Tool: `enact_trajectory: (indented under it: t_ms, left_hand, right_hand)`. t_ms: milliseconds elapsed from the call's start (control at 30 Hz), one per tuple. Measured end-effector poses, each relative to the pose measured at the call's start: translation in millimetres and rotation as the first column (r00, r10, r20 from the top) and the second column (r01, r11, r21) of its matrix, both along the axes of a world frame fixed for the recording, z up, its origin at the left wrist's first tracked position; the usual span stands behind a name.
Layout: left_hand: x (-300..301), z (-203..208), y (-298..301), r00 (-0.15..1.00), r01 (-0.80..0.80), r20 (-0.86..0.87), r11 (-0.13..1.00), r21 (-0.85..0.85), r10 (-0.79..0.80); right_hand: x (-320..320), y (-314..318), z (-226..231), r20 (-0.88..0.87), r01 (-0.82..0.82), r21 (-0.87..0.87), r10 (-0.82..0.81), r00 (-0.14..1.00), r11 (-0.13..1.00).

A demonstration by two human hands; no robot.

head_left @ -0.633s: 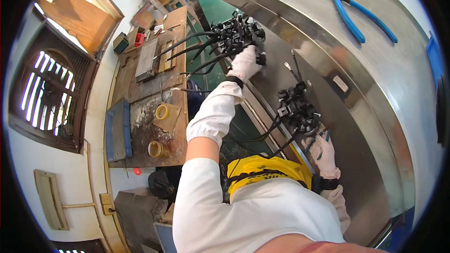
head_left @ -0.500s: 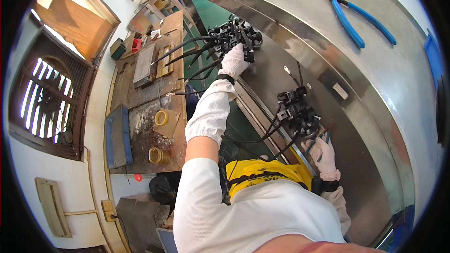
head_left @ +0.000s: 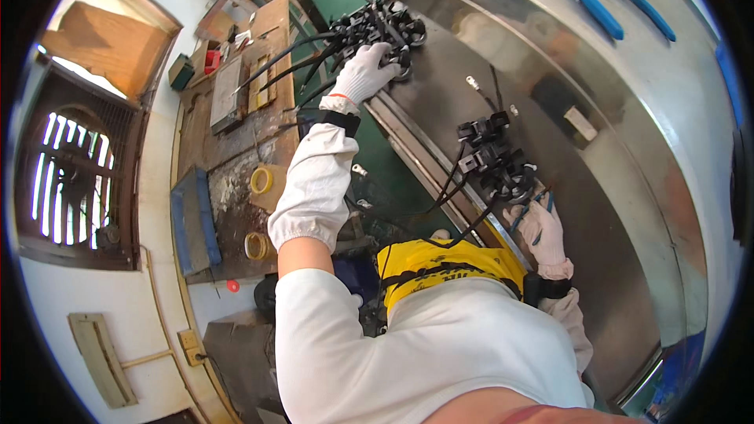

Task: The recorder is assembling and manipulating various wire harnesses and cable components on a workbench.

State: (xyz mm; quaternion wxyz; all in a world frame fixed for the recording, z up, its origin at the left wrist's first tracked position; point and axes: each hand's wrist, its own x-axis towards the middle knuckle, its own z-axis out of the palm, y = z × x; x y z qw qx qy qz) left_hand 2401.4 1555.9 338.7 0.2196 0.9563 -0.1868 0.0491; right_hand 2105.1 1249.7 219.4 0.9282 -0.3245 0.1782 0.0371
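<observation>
My left hand [head_left: 364,73], in a white knit glove, reaches to a pile of black cable assemblies [head_left: 377,27] at the bench's far left end. Its fingers curl over a black plastic part at the pile's near edge; the fingertips are partly hidden. Black cables trail left from the pile. Lower right, my gloved right hand [head_left: 546,232] holds blue-handled pliers [head_left: 517,218], their jaws hidden. Just beyond it on the metal surface lies a smaller bunch of black cable parts [head_left: 495,161], with cables hanging over the front edge. A metal cable lug [head_left: 473,82] lies behind the bunch.
A raised steel shelf [head_left: 518,0] runs along the right, with another pair of blue-handled pliers [head_left: 589,0] on it. To the left stands a worn wooden bench [head_left: 236,149] with a blue tray [head_left: 196,224] and yellow-rimmed jars [head_left: 261,180].
The view has shifted. My left hand has turned, its fingers spreading more over the near side of the pile. Cable lugs now show beside my left forearm. My right hand keeps the pliers.
</observation>
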Motion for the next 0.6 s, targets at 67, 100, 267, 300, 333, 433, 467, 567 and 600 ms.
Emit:
enact_trajectory:
  t_ms: [67, 100, 267, 300, 333, 433, 467, 567, 600]
  left_hand:
    - [-15.5, 15.1, 9.2, 0.996, 0.085, -0.033, 0.996, -0.021, -0.086]
    - [-25.8, 23.1, 15.4, 0.997, 0.063, -0.04, 0.998, -0.013, -0.063]
    - [-89.3, 63.5, 31.4, 0.926, 0.263, -0.285, 0.965, 0.018, -0.247]
    - [-97.2, 66.2, 30.7, 0.897, 0.276, -0.369, 0.96, 0.036, -0.244]
    - [-100.5, 64.3, 28.8, 0.888, 0.34, -0.35, 0.938, 0.064, -0.298]
    - [-107.8, 53.7, 10.6, 0.875, 0.328, -0.349, 0.941, -0.08, -0.334]
    - [-106.4, 49.1, 0.3, 0.875, 0.331, -0.346, 0.94, -0.084, -0.339]
    - [-92.6, 10.3, -27.2, 0.882, 0.393, -0.262, 0.918, -0.048, -0.392]
    - [-89.1, -3.5, -37.6, 0.877, 0.391, -0.277, 0.918, -0.059, -0.392]
  right_hand:
    - [-1.7, -2.6, -3.8, 0.006, 0.019, -0.007, -0.019, 1.0, 1.0]
    - [-1.0, -1.4, -1.8, 0.0, -0.004, 0.001, 0.004, 1.0, 1.0]
    - [1.1, -1.3, 2.3, 0.005, -0.015, -0.017, 0.015, 1.0, 1.0]
    - [1.4, -0.7, 3.9, 0.001, -0.004, -0.012, 0.004, 1.0, 1.0]
    - [1.7, 0.4, 5.2, -0.001, -0.001, -0.016, 0.001, 1.0, 1.0]
    - [2.3, -0.1, 3.9, 0.021, -0.017, 0.005, 0.017, 1.0, 1.0]
    - [1.2, -1.1, 3.7, 0.016, -0.008, 0.014, 0.008, 1.0, 1.0]
    - [1.8, -1.6, 2.1, 0.039, -0.029, 0.027, 0.027, 0.999, 0.999]
    - [2.1, -2.0, 2.0, 0.06, -0.055, 0.031, 0.053, 0.997, 0.998]
